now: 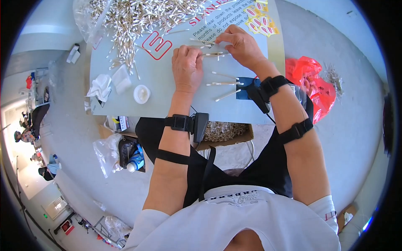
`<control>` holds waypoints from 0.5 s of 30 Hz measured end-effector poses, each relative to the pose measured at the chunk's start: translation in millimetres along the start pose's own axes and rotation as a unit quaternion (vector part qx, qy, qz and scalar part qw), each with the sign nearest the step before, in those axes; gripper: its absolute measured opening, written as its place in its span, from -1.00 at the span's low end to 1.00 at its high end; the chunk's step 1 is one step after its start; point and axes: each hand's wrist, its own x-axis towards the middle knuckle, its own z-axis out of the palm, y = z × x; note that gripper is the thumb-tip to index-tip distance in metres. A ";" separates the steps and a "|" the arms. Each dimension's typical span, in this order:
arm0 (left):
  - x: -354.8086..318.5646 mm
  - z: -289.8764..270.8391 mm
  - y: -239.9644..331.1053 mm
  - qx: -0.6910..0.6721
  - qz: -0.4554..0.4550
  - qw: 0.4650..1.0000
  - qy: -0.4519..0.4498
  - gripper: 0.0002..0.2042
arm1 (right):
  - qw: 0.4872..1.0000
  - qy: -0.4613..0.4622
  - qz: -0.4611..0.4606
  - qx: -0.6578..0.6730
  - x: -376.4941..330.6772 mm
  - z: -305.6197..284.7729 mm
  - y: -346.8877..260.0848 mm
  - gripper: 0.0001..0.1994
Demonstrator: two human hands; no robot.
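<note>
My left hand (187,67) is closed over the table, its curled fingers at the left ends of a few cotton swabs (214,54) lying between my hands. With thumb and forefinger together, my right hand (243,48) pinches the right end of a thin cotton swab (203,41). Nearer to me, several loose cotton swabs (225,83) lie roughly crosswise, some reaching over a dark blue patch. A big heap of cotton swabs (130,21) covers the far left of the table (159,94). My fingers partly hide the swabs they touch.
Left of my left hand stand a small round white tub (141,94) and crumpled white tissue (99,87). Small yellow packets (261,21) lie at the far right. A red plastic bag (312,83) sits beyond the table's right edge. Under the near edge is a box of swabs (226,133).
</note>
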 end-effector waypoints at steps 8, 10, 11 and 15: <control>-4.2 -0.8 -5.2 -0.029 0.000 1.000 0.002 -0.81 | 0.998 -0.001 -0.016 -0.055 -4.9 -4.3 1.4 -0.90; -4.9 -0.7 -5.0 -0.033 0.000 0.999 0.005 -0.81 | 0.998 -0.003 -0.014 -0.053 -9.5 -5.8 -1.4 -0.90; -5.3 -0.9 -5.0 -0.036 0.000 0.999 0.006 -0.81 | 0.998 -0.009 0.000 -0.054 -13.2 -6.0 -3.7 -0.94; -6.0 0.6 -3.5 -0.042 0.002 0.999 0.012 -0.81 | 0.999 -0.005 0.030 -0.041 -18.8 -2.8 -5.0 -0.98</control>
